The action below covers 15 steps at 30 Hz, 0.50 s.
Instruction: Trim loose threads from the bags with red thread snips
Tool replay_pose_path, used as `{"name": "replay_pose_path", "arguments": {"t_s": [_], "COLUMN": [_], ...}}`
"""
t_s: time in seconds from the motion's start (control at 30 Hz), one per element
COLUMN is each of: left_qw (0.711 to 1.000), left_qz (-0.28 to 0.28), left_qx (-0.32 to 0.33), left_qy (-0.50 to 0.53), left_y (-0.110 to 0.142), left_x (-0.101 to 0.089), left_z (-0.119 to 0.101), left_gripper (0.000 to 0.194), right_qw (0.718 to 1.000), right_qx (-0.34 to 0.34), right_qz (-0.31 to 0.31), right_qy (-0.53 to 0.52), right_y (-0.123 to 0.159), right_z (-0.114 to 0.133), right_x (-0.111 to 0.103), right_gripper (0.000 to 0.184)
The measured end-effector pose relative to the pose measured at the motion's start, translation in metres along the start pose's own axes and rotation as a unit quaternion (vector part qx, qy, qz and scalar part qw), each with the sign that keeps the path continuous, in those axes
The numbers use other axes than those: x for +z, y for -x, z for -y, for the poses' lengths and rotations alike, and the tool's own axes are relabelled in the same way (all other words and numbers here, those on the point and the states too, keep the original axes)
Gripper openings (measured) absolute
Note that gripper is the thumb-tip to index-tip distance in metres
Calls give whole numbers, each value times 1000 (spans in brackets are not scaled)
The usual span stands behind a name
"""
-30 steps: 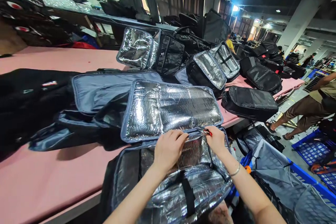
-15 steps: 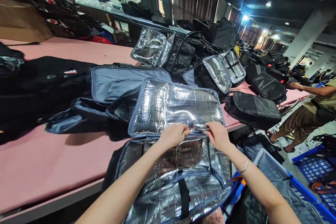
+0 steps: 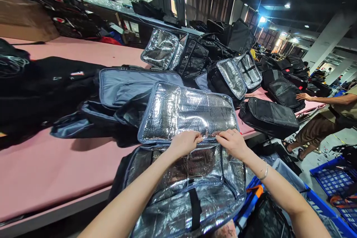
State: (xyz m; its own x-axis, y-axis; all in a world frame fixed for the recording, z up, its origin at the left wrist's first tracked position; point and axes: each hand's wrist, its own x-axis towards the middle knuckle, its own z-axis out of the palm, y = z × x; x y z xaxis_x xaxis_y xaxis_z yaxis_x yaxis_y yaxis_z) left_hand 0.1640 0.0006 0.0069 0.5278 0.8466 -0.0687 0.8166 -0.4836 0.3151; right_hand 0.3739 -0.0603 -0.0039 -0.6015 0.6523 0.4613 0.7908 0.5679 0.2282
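Note:
An open cooler bag with silver foil lining hangs over the near edge of the pink table. Its foil-lined lid lies flat on the table behind it. My left hand pinches the seam where the lid joins the bag, fingers closed on the foil edge. My right hand grips the same seam a little to the right, fingers curled; a thin bracelet sits on that wrist. What the right fingers hold besides the seam is hidden.
Several black and grey bags lie across the table, some open with foil linings. A closed black bag rests at the table's right edge. Blue crates stand on the floor at right. Another person reaches onto the table at far right.
The red-handled tool seen at my right fingertips a second ago is out of sight. Both hands stayed on the seam and drew slightly closer. The person at right has reached toward the table.

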Motion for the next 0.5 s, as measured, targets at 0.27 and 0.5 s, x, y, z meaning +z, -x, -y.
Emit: {"name": "replay_pose_path", "arguments": {"t_s": [0.27, 0.5], "left_qw": [1000, 999], "left_qz": [-13, -26], "left_qx": [9, 33], "left_qy": [7, 19], "left_y": [3, 2], "left_x": [0, 4], "left_z": [0, 5], "left_gripper": [26, 26], "right_qw": [995, 993], "right_qx": [-21, -49], "right_qz": [60, 89], "right_qy": [-76, -60], "right_y": [-19, -36], "right_z": [-17, -16], "right_x": [8, 1], "right_gripper": [14, 11]}}
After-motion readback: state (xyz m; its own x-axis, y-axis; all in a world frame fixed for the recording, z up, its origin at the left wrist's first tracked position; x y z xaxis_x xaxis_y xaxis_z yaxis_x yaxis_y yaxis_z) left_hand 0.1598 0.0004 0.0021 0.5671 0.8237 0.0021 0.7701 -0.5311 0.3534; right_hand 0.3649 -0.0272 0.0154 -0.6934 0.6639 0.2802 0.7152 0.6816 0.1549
